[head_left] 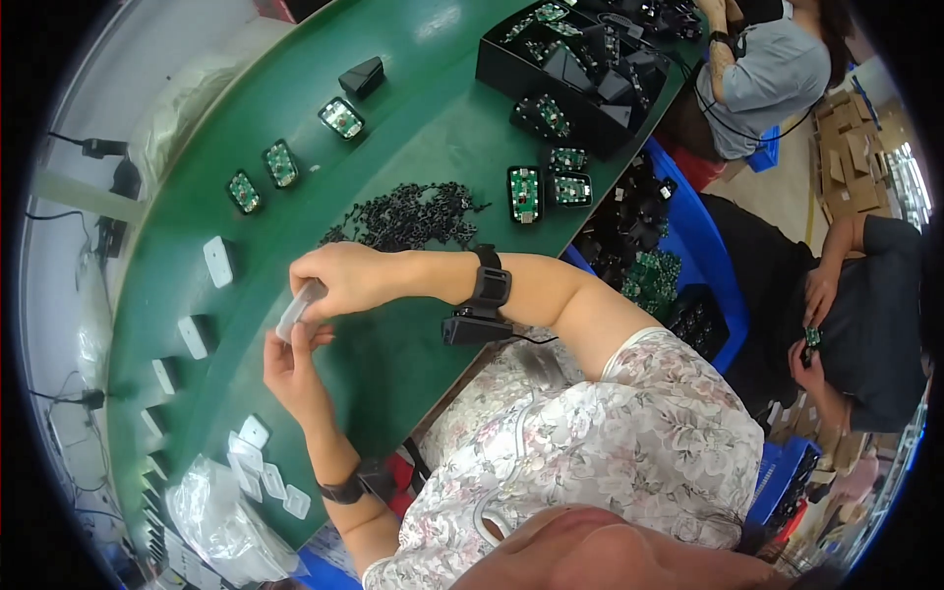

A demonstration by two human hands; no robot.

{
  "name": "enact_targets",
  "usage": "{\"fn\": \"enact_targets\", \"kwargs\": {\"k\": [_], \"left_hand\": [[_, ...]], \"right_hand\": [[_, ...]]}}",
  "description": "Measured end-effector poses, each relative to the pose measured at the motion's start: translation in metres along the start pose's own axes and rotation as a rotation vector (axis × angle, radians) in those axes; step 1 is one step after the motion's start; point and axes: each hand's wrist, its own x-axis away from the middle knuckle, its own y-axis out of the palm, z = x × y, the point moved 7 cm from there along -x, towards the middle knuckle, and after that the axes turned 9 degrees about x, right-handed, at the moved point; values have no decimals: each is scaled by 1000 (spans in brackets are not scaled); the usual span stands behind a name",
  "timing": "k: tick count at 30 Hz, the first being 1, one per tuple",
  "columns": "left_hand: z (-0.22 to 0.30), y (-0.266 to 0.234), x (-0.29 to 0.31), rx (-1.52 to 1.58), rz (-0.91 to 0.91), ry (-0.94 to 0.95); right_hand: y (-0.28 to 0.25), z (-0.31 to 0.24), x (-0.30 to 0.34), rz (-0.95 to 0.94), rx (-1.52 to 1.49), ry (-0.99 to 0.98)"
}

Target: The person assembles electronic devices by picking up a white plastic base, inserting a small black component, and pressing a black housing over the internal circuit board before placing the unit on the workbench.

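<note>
Both my hands meet over the green table (383, 374), on a small whitish, slightly translucent rectangular piece (297, 311). My right hand (339, 280) closes its fingers round the upper end of the piece. My left hand (287, 369) pinches the lower end with its fingertips. The fingers partly hide the piece, so I cannot tell whether it is a cover or a wrapped unit. Just beyond my right hand lies a pile of small black parts (418, 216). A white rectangular case (218, 262) lies to the left of my hands.
More white cases (195, 337) run along the table's left edge. Thin white pieces (248, 454) lie near a clear plastic bag (221, 516). Housings with green circuit boards (525, 195) lie farther off, beside a black box (492, 64). A blue bin (723, 256) and co-workers are at right.
</note>
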Motion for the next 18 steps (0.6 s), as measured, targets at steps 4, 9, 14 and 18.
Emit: {"fn": "enact_targets", "kwargs": {"k": [4, 9, 14, 18], "left_hand": [[-3, -6, -1, 15, -9, -39], [7, -18, 4, 56, 34, -27], [9, -49, 2, 105, 93, 4], [-10, -107, 7, -142, 212, -93]], "right_hand": [[0, -6, -4, -27, 26, -76], [0, -19, -7, 33, -89, -92], [27, -14, 0, -121, -292, -32], [23, -10, -4, 28, -7, -13]]}}
